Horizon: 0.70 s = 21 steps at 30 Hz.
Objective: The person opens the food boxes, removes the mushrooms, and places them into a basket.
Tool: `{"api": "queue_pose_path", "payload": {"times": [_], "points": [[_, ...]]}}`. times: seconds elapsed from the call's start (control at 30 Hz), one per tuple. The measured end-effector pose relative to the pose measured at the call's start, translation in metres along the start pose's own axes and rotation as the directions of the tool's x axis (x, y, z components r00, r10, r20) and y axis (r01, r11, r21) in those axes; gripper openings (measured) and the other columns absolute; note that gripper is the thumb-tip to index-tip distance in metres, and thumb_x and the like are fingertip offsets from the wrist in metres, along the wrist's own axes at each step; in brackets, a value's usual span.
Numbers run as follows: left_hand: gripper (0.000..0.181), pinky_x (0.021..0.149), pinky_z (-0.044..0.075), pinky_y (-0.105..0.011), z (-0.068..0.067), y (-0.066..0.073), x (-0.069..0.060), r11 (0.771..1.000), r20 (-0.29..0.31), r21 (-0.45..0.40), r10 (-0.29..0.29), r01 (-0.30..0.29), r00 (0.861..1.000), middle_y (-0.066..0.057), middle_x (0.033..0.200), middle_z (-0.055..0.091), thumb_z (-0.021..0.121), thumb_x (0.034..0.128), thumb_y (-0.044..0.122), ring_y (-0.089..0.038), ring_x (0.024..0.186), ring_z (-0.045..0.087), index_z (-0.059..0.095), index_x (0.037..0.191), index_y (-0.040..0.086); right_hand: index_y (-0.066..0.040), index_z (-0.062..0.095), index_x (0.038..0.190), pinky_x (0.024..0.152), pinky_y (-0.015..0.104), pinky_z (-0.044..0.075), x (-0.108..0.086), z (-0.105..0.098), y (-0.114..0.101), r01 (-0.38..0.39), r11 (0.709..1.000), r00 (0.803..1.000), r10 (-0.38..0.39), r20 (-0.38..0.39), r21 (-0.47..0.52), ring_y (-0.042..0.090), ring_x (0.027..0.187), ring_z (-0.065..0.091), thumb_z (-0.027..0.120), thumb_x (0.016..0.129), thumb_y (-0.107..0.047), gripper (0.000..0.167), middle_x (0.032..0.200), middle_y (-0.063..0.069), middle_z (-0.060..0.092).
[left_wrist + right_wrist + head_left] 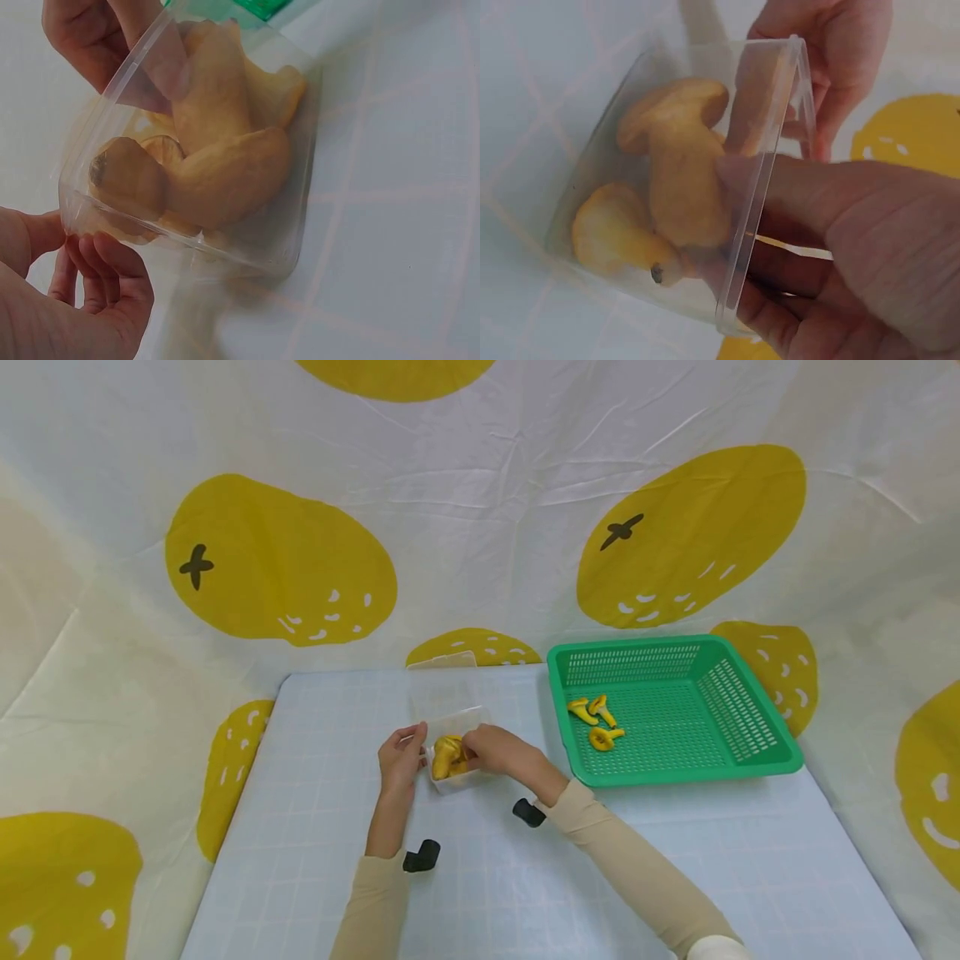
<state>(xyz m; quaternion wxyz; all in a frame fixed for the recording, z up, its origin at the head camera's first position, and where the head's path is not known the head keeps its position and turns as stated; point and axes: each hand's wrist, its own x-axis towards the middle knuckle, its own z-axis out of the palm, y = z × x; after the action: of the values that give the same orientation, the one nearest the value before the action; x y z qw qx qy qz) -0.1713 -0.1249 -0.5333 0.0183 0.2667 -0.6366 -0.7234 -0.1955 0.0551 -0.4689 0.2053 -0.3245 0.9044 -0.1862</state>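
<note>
A clear plastic container (452, 787) holds several yellow-brown mushrooms (446, 758). My left hand (401, 760) is at its left side; in the left wrist view its thumb and fingertips pinch the rim. Reaching in from the right, my right hand (498, 750) has its fingers inside the container. The right wrist view shows its thumb against the stem of a thick mushroom (686, 172), with the other fingers curled on the far side and partly hidden. A smaller mushroom (619, 229) lies beside that one at the container wall.
Behind the container its clear lid (442, 693) stands folded back. To the right is a green slotted basket (697, 772) with three small yellow mushrooms (602, 737) at its left end. A pale checked cloth (315, 735) covers the table, and a fruit-patterned curtain (480, 552) hangs behind.
</note>
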Motion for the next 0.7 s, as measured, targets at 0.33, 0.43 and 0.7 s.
{"api": "queue_pose_path", "payload": {"times": [0.33, 0.43, 0.7], "points": [[0.034, 0.061, 0.052, -0.021, 0.000, 0.000, -0.001, 1.000, 0.000, -0.006, 0.016, -0.016, 1.000, -0.013, 0.098, 0.066, 0.075, 0.0968, 0.028, -0.016, 0.074, 0.056, 0.066, 0.115, 0.001, -0.001, 0.070, 0.090, 0.066, 0.026, 0.045, 0.000, -0.001, 0.008, 0.108, 0.992, 0.994, -0.106, -0.037, 0.069, 0.013, 0.068, 0.049, 0.070, 0.094, -0.003, 0.004, 0.076, 0.000, 0.058], [0.032, 0.060, 0.051, -0.021, 0.000, 0.000, -0.002, 1.000, 0.000, -0.014, 0.024, -0.024, 1.000, -0.012, 0.096, 0.066, 0.074, 0.0969, 0.026, -0.015, 0.072, 0.055, 0.066, 0.114, 0.000, -0.003, 0.068, 0.089, 0.064, 0.024, 0.044, -0.002, -0.003, 0.011, 0.155, 0.982, 0.987, -0.148, -0.068, 0.108, 0.012, 0.067, 0.050, 0.067, 0.094, -0.002, 0.005, 0.077, 0.000, 0.058], [0.032, 0.059, 0.051, -0.020, 0.000, -0.001, -0.001, 0.999, 0.001, -0.014, 0.044, -0.044, 0.999, -0.010, 0.091, 0.065, 0.075, 0.0968, 0.025, -0.010, 0.068, 0.054, 0.066, 0.114, -0.001, -0.002, 0.069, 0.099, 0.078, 0.023, 0.052, -0.017, -0.015, 0.024, 0.239, 0.947, 0.969, -0.217, -0.118, 0.217, 0.015, 0.084, 0.062, 0.065, 0.098, -0.005, 0.005, 0.091, 0.003, 0.068]]}}
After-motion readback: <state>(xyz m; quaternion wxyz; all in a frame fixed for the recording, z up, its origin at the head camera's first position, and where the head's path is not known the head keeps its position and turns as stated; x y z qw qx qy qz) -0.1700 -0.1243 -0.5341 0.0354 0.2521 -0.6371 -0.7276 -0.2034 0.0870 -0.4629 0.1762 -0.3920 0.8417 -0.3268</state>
